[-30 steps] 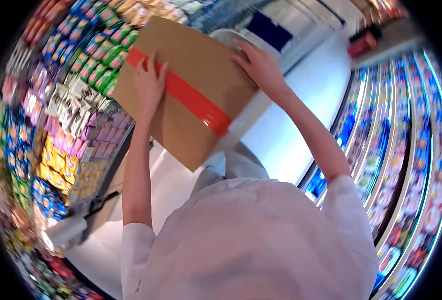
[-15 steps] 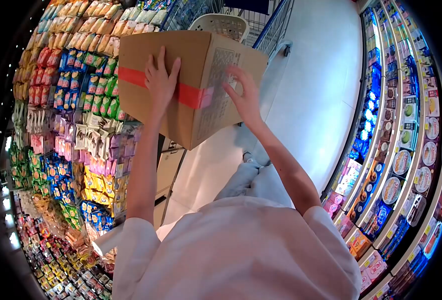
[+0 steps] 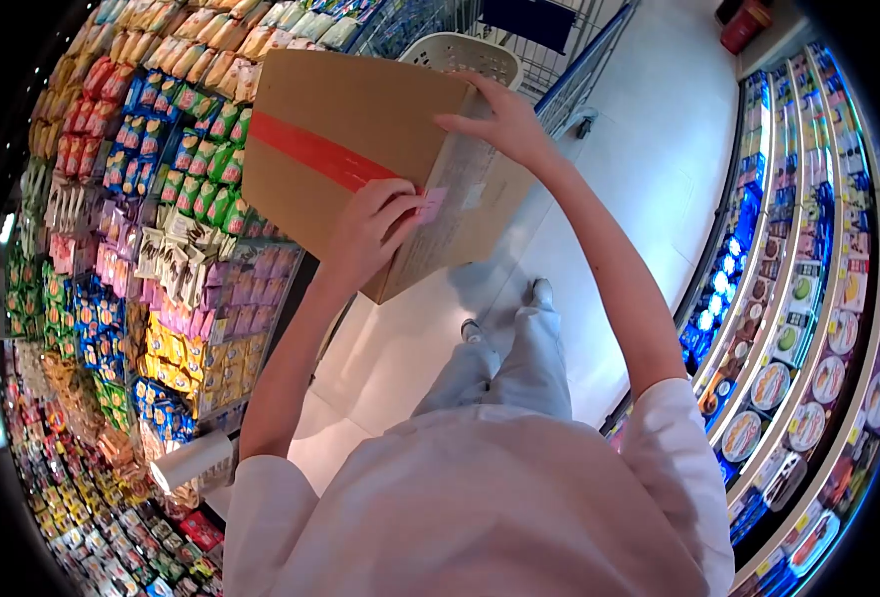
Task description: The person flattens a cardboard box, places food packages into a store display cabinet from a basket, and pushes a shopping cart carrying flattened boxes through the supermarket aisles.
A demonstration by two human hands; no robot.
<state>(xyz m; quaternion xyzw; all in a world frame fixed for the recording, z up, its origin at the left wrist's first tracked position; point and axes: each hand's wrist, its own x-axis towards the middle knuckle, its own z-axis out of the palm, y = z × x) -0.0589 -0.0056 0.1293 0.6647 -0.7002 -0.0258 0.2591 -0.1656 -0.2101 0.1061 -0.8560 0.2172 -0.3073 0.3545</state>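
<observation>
A brown cardboard box (image 3: pixel 360 95) sits tilted in front of me, a strip of red tape (image 3: pixel 305 149) running across its top face and over the near right edge. My left hand (image 3: pixel 372 224) is at that edge, fingers bent and pinched at the end of the tape, which looks pale and pinkish on the side face. At the box's far right corner, my right hand (image 3: pixel 507 124) grips the edge, thumb on the top face and fingers over the rim. What bears the box from below is hidden.
Packed snack bags (image 3: pixel 201 164) fill the display at left, with a white roll (image 3: pixel 196 463) by its lower end. Beyond the box stand a white perforated basket (image 3: pixel 465 55) and a shopping cart (image 3: pixel 599 60). Lit shelves (image 3: pixel 758 298) line the right, along a pale floor (image 3: pixel 649 169).
My left hand has slid from the top face to the taped edge and pinched there. My right hand has moved up to the far corner and gripped it. The view has shifted.
</observation>
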